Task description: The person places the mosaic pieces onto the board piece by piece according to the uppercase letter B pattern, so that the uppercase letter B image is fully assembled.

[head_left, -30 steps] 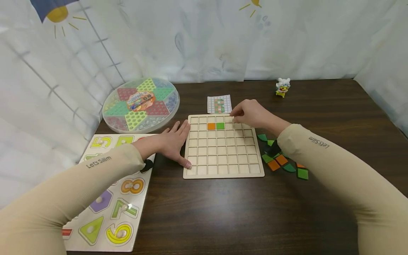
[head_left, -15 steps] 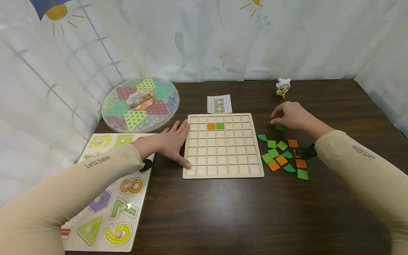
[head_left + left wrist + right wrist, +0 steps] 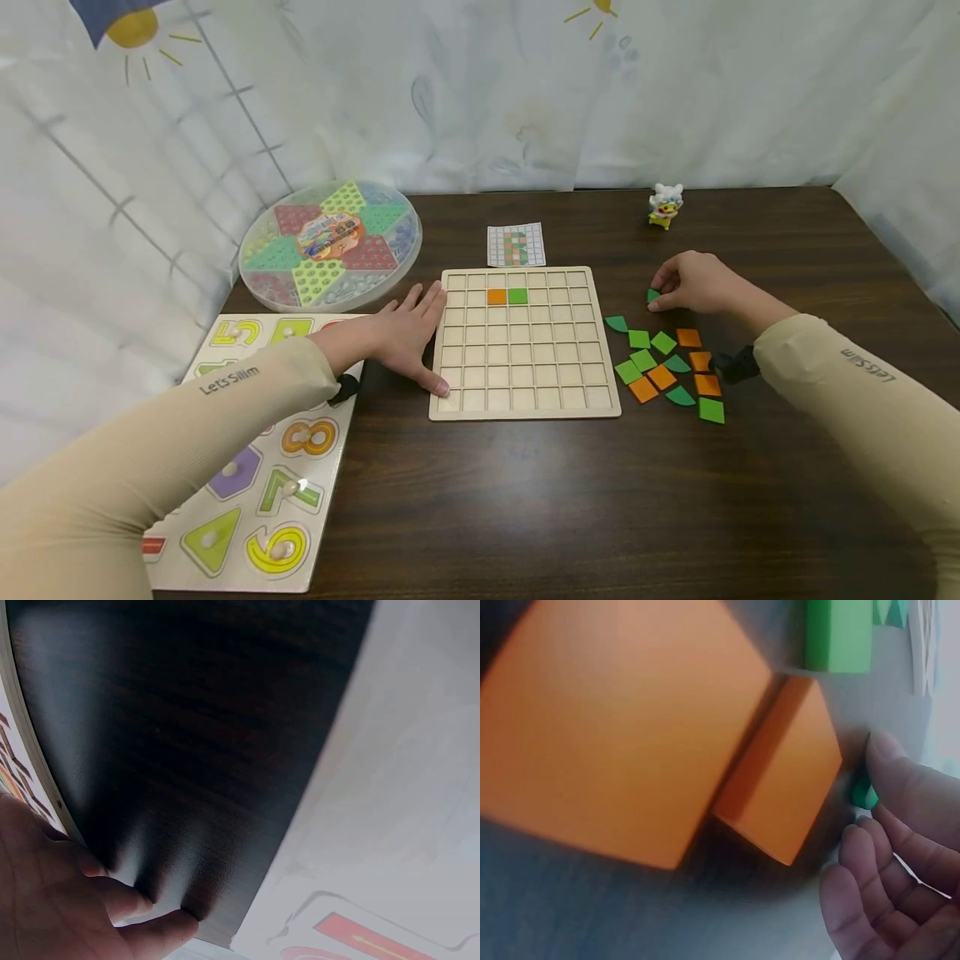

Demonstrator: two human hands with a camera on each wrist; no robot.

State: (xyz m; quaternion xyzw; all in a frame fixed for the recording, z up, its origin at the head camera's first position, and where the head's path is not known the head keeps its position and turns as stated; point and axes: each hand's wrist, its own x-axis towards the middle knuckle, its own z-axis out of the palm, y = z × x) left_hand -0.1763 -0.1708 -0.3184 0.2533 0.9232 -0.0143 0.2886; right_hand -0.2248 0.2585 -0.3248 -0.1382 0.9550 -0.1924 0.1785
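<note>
The brown table (image 3: 570, 500) carries 1 grid board (image 3: 522, 356), tiles (image 3: 662, 377), a card (image 3: 516, 245), figurine (image 3: 664, 207) and puzzle (image 3: 261, 515).

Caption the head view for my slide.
Left hand touching a square wooden grid board, right hand pinching a small dark green tile.

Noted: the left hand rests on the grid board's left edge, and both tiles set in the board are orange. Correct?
Not both orange: the head view shows one orange tile and, beside it, one green tile in the grid board. The left hand does rest on the board's left edge.
</note>
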